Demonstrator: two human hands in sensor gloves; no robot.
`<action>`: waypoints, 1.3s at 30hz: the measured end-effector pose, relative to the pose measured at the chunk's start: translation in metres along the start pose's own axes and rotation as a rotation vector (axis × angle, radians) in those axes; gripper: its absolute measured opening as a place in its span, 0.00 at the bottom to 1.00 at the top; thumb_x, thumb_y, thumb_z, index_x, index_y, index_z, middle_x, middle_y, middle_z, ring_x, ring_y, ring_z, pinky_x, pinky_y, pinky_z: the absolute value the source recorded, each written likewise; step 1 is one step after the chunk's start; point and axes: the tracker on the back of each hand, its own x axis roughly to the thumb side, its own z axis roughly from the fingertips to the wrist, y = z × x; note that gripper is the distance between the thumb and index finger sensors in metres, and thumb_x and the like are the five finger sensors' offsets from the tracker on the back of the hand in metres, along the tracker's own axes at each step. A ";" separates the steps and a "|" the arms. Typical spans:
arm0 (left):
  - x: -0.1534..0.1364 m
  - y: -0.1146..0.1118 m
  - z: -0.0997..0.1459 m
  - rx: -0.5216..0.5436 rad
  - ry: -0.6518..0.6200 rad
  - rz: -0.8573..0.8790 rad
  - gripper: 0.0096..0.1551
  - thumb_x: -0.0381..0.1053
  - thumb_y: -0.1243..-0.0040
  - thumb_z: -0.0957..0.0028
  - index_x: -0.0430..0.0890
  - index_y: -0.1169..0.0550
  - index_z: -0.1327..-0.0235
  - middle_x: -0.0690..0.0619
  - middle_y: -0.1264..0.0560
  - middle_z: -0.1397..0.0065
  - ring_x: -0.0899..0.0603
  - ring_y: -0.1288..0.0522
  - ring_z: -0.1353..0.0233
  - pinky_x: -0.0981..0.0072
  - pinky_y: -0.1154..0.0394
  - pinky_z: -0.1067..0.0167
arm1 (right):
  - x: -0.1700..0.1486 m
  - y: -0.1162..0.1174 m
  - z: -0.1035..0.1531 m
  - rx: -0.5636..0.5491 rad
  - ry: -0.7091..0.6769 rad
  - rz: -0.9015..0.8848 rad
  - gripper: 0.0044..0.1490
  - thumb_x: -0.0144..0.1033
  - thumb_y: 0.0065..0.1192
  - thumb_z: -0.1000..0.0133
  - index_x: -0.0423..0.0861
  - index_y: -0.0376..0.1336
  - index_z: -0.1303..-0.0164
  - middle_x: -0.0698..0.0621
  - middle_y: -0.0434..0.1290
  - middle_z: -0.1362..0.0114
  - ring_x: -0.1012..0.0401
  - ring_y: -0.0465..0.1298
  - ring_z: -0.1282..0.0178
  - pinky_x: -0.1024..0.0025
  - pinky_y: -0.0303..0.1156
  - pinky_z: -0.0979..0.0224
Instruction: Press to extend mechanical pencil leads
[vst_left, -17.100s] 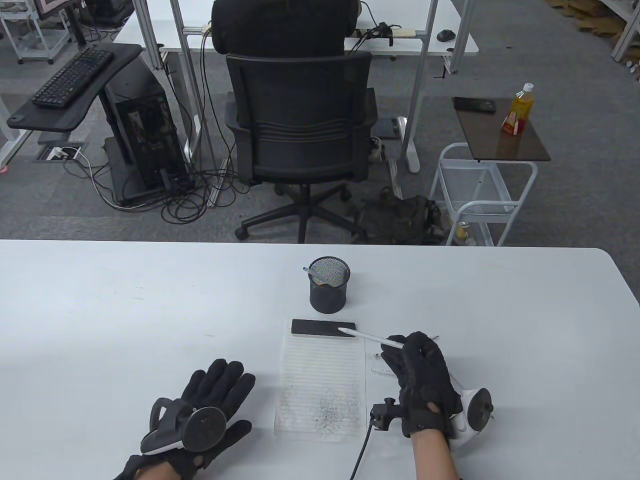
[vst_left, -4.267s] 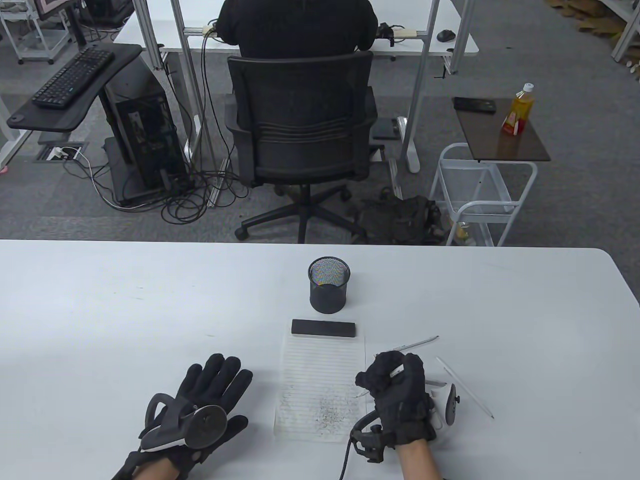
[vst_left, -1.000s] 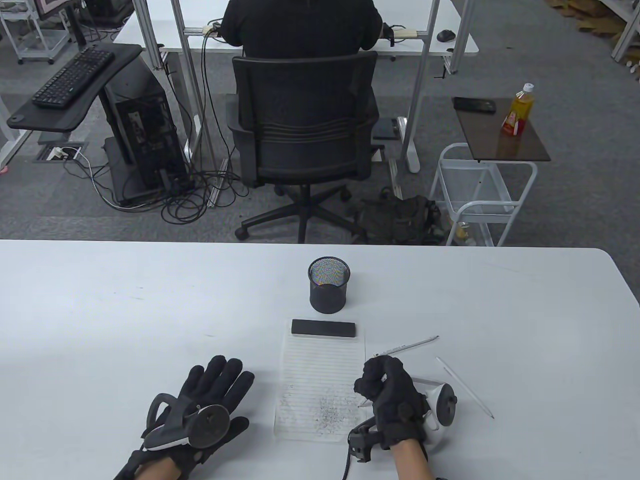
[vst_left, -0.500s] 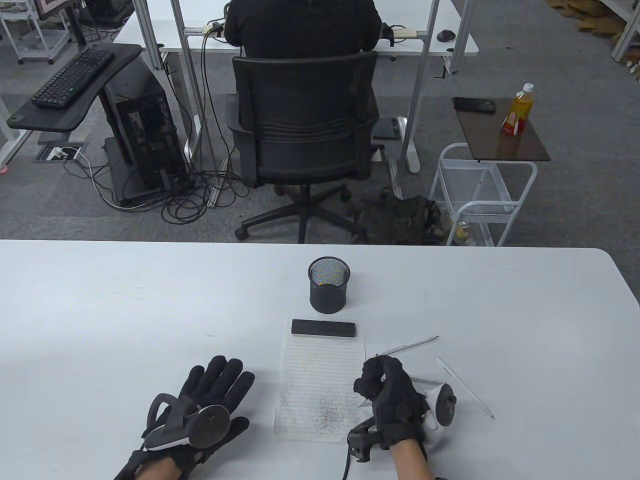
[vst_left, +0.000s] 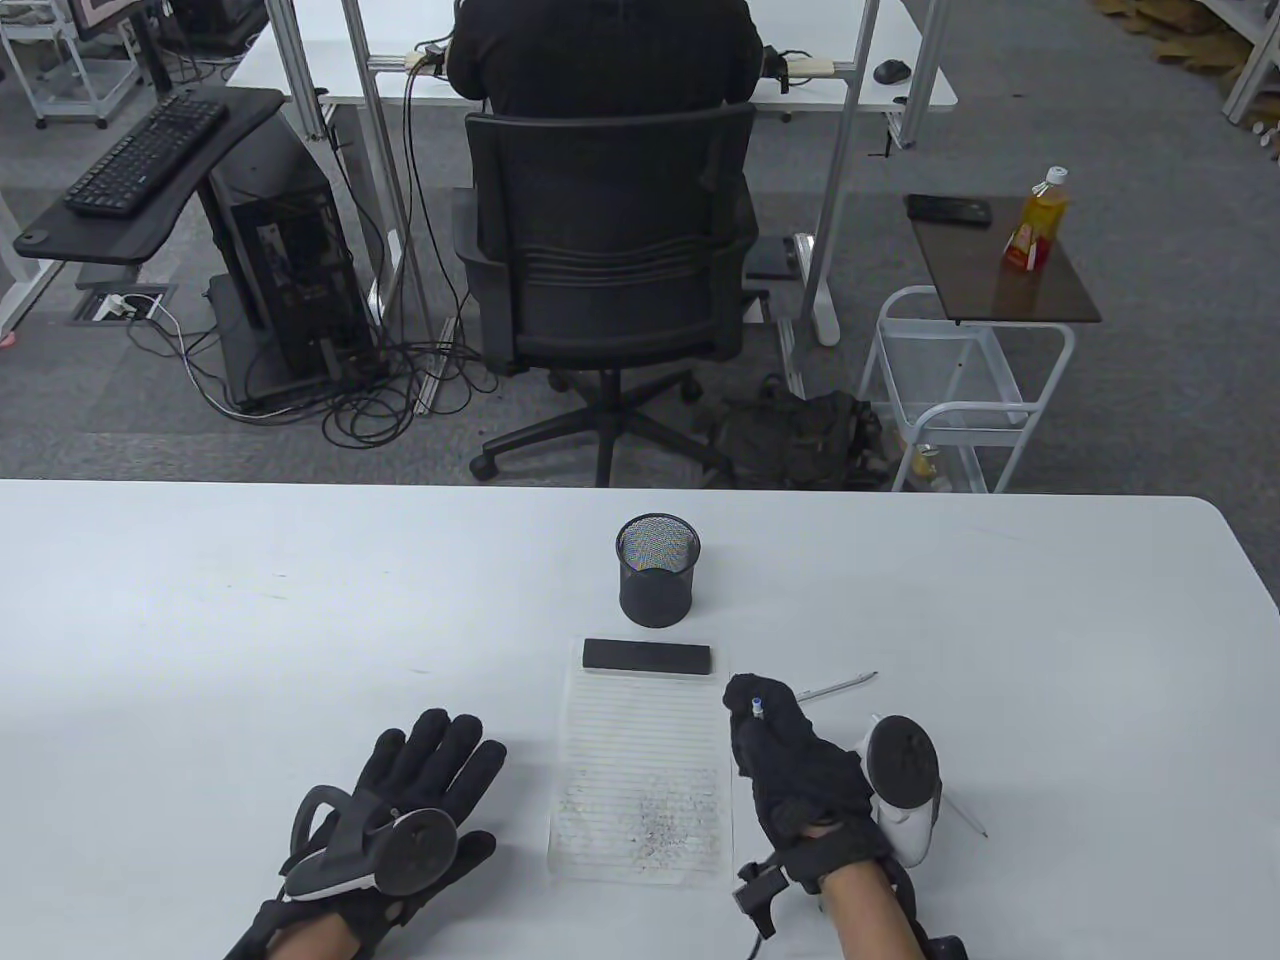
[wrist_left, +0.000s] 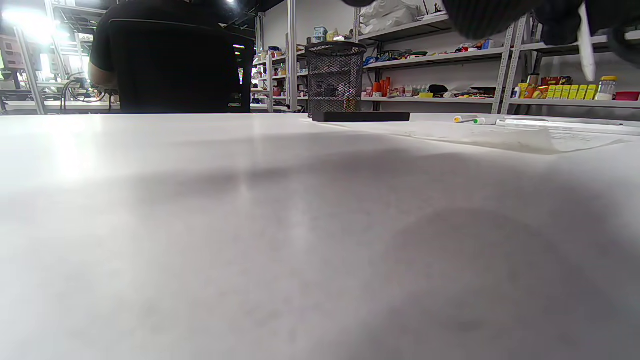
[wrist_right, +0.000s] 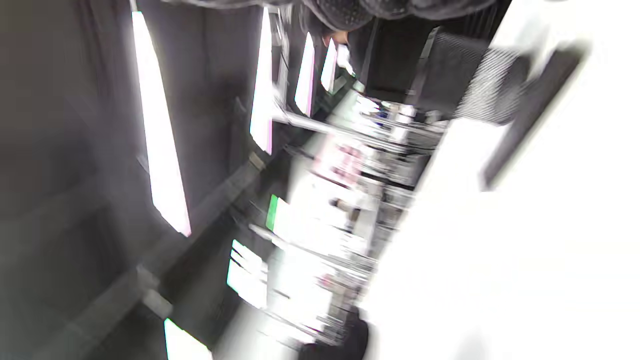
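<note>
Progress looks partial. Left hand (vst_left: 400, 810) lies flat on the desk (vst_left: 200, 620), its grip released. Beside it the lined notepad (vst_left: 645, 770) carries a scatter of lead marks, so some clicking seems done. Right hand (vst_left: 790, 760) has its grip clenched around a mechanical pencil (vst_left: 757, 707), button end up near the thumb. Two more pencils (vst_left: 840, 686) lie on the desk beyond and right of it; whether their leads are out I cannot tell.
</note>
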 end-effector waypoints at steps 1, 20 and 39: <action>0.000 0.000 0.000 0.002 -0.001 0.000 0.50 0.69 0.48 0.50 0.53 0.47 0.16 0.45 0.53 0.13 0.30 0.54 0.14 0.30 0.51 0.25 | 0.001 -0.001 0.003 0.052 0.013 0.130 0.35 0.33 0.50 0.38 0.36 0.54 0.20 0.33 0.55 0.29 0.38 0.66 0.42 0.35 0.68 0.39; -0.001 -0.002 0.000 0.001 -0.004 -0.007 0.50 0.69 0.48 0.50 0.53 0.47 0.16 0.45 0.52 0.13 0.30 0.54 0.14 0.30 0.51 0.25 | -0.044 0.003 0.027 0.325 0.210 1.093 0.34 0.20 0.69 0.45 0.38 0.60 0.28 0.36 0.65 0.32 0.38 0.72 0.37 0.33 0.70 0.35; -0.008 -0.006 -0.002 -0.014 0.008 0.001 0.50 0.69 0.48 0.50 0.53 0.47 0.16 0.44 0.52 0.13 0.30 0.54 0.14 0.30 0.51 0.24 | -0.042 0.010 0.028 0.294 0.020 1.246 0.27 0.25 0.80 0.51 0.36 0.75 0.41 0.37 0.80 0.41 0.41 0.85 0.45 0.38 0.78 0.40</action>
